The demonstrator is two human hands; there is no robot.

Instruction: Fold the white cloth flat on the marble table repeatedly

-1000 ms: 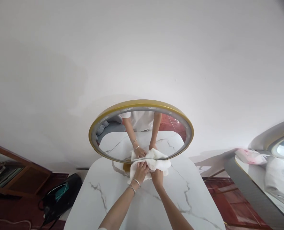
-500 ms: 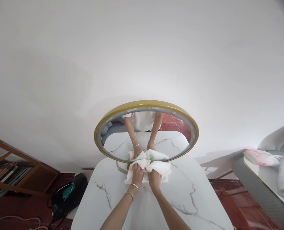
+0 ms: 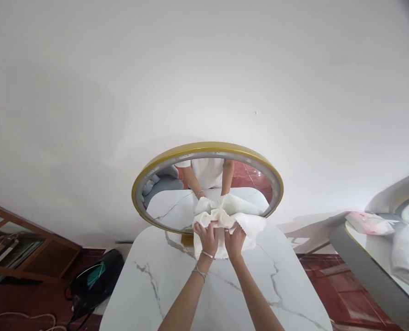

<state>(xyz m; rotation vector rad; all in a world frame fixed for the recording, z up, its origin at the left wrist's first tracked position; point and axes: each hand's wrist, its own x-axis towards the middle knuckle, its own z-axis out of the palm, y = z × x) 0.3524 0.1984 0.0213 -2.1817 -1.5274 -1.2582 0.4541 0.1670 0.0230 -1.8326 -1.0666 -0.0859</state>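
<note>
nearest the camera, two bare forearms run up the middle of the white marble-veined surface (image 3: 177, 294), almost side by side, wrists close together. the left hand (image 3: 207, 237), with two thin bracelets on its wrist, and the right hand (image 3: 235, 240) have both come up off the surface since half a second ago: then they pressed the crumpled white cloth (image 3: 237, 223) flat near the far edge, now they hold it bunched and raised against the lower part of the glass. going by that, the work has moved from the surface to the mirror itself. the fingers of each hand are curled and closed on a fold of the cloth, knuckles toward the camera, thumbs hidden in the fabric. the cloth hangs loose to the right of the right hand and touches the round gold-framed mirror (image 3: 156, 165), which stands upright at the far edge, against the plain white wall (image 3: 204, 69). the glass shows both arms and the cloth reflected. to the left, on the red floor, lies a black bag (image 3: 94, 285).
</note>
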